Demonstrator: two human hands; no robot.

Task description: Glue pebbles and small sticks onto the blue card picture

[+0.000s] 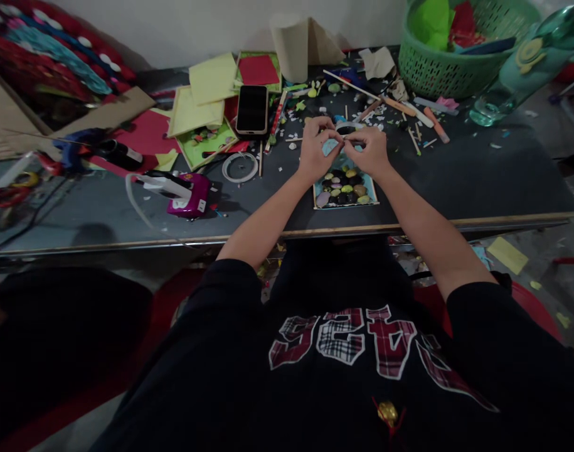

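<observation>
My left hand (316, 149) and my right hand (372, 150) meet fingertip to fingertip above the far part of a small framed panel. Both are closed in a pinch, and whatever sits between the fingertips is too small to make out. Beneath them lies the panel, with a light blue backing and a thin pale stick frame (347, 206). Rows of painted pebbles (345, 188), black, yellow-green, brown and lilac, cover its near part. A roll of tape (349, 128) rests just beyond my fingers.
Left of the panel are a tape ring (240, 167), a purple box (195, 196), a phone (252, 110) and yellow cards (214, 78). Scraps and sticks litter the back. A green basket (437, 72) and a tilted bottle (512, 81) stand at right. Another person's dark clothing (65, 333) shows at left.
</observation>
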